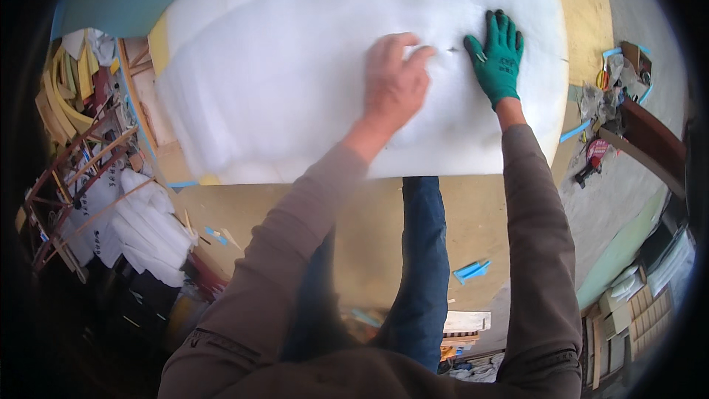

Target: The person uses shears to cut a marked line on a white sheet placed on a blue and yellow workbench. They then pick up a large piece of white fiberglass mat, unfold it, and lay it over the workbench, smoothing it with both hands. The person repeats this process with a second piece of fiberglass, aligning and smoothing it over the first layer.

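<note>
A broad sheet of white padding (295,66) lies over a pale, foam-like panel in front of me. My right hand (498,63), in a green glove with dark fingertips, is spread flat on the padding near its right side. My left hand (399,77) is bare and blurred by motion, over the middle of the padding. Its fingers are loosely curled, with a gap between thumb and forefinger and nothing visible in them. Between the two hands a small dark mark (452,49) shows on the white surface.
Wood strips and curved pieces (70,92) are heaped at the left, above crumpled white sacks (151,229). A blue scrap (471,271) lies on the brown board (369,251) by my legs. At the right are a box of odds and ends (634,66) and a dark red beam (650,140).
</note>
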Demonstrator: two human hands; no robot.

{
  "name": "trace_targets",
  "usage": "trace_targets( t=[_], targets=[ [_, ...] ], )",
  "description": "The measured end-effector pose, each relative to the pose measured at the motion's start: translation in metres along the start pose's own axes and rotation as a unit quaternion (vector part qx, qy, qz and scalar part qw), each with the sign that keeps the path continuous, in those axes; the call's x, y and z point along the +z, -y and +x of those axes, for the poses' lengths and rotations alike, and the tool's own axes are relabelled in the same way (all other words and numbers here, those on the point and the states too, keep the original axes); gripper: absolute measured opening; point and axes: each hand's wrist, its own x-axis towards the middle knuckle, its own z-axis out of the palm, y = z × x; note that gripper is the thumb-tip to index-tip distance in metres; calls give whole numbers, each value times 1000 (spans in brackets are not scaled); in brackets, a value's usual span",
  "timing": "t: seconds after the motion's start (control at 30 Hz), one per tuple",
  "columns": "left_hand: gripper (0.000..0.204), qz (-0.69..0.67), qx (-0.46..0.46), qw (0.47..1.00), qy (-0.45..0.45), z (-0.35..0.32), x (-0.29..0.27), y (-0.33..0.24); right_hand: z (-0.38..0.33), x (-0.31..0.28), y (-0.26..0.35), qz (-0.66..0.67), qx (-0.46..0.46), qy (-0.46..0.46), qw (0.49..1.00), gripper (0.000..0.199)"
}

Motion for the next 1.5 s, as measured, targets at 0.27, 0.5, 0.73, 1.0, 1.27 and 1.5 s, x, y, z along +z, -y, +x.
trace_targets(
  t=[0.27,0.5,0.73,1.0,1.27,1.5],
  targets=[
    [57,80,98,974,187,-37,44,33,-1,9,-18,-77,-18,9,997,76],
    [59,109,-34,991,72,-64,-81,133,30,-49,-18,-55,17,143,988,88],
    [54,58,13,997,38,-44,-90,158,40,-20,186,120,-93,-76,985,58],
    [82,165,-61,973,152,-77,-111,221,16,67,232,-11,-86,43,995,64],
    [98,180,-98,961,186,-78,-143,227,18,65,239,-32,-76,52,995,62],
    [77,156,-88,980,84,-74,-153,187,16,66,233,-15,-75,49,996,62]
  ],
)
